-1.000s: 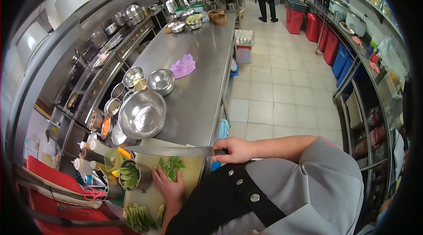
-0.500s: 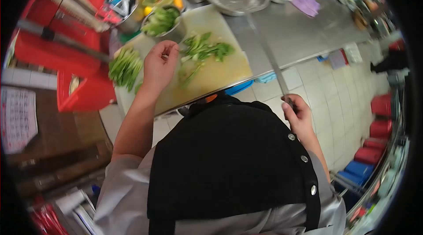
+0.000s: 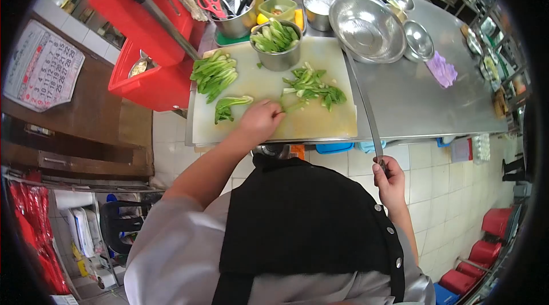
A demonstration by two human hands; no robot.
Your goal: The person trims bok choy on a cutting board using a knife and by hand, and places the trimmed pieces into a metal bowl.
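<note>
My right hand (image 3: 390, 178) is wrapped round the handle of a long knife (image 3: 368, 112), whose blade points away over the table, right of the cutting board (image 3: 251, 85). Low on the board, my left hand (image 3: 262, 122) has its fingers closed at a thin green piece. Just left of it lies a single leafy green (image 3: 230, 108), with a bundle of greens (image 3: 214, 76) farther back. Cut greens (image 3: 315, 86) are spread on the board's right half. Behind them a metal pot (image 3: 278, 60) holds more greens.
A large metal bowl (image 3: 368, 28) and smaller bowls stand behind and right of the board. A purple cloth (image 3: 441, 69) lies farther right. Red scissors (image 3: 211, 4) stand in a utensil container (image 3: 237, 24). Red bins (image 3: 150, 82) are at the left. Part of another person (image 3: 513, 166) shows far right.
The view has swung left. My left hand has moved from the cut leaves to the board's front middle, near the single green. The knife stays in my right hand, now pointing away from me.
</note>
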